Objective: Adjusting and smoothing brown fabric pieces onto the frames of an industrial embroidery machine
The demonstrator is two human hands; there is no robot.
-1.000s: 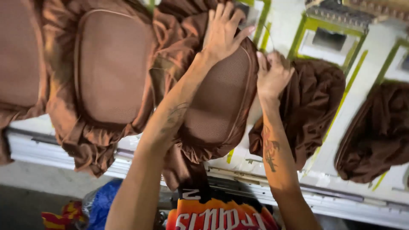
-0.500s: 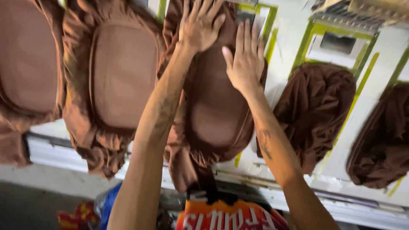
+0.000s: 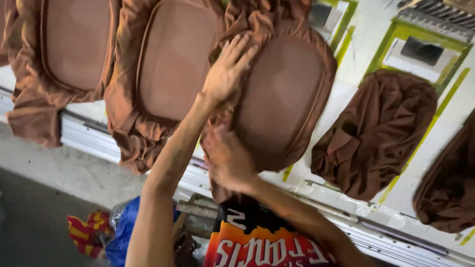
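- The person's left hand lies flat and open on the brown, oval, mesh-topped fabric cover, fingers spread wide. It presses down and holds nothing.
- The right hand has dropped down since half a second ago. Back then it lay flat on top of the cover. Now it sits at the near edge, fingers curled into the loose brown cloth there. I cannot tell how tight the grip is.
- The cover sits on the white work table with green tape lines, in the middle of the row. Its top now looks smooth and stretched.
- That tells me the smoothing on top is about done, and the work has moved to the baggy edge underneath.
- Two more brown covers already sit stretched on the left.
- A crumpled brown cloth bundle lies to the right, well apart from both hands and not stretched.
- A blue plastic bag sits low by the floor.
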